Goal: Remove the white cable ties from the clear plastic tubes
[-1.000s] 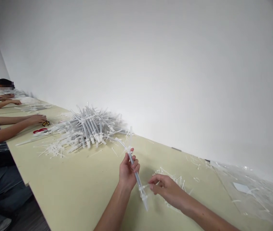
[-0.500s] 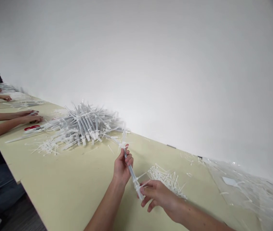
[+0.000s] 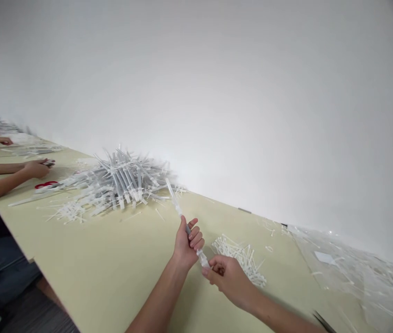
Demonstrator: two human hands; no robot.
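Observation:
My left hand (image 3: 187,240) is wrapped round the middle of a clear and grey plastic tube (image 3: 173,196) with whitish fittings. The tube slants from upper left to lower right, and its upper part sticks out past my thumb. At its lower end, my right hand (image 3: 222,275) has thumb and fingers closed on the whitish end; whether a cable tie is also between the fingertips I cannot make out. Just behind my right hand lies a heap of white cable ties (image 3: 240,254).
A large pile of similar tubes (image 3: 123,180) lies on the pale yellow table (image 3: 113,259), with more cable ties (image 3: 70,211) before it. Red-handled scissors (image 3: 46,184) lie beside a co-worker's hands (image 3: 39,168). Clear plastic bags (image 3: 342,273) and a dark pointed tool (image 3: 323,320) are at right.
My left hand has slid down the tube and turned, and the tube's top has swung left. My right fingers have closed more at the lower end; the tie tails seen there no longer show.

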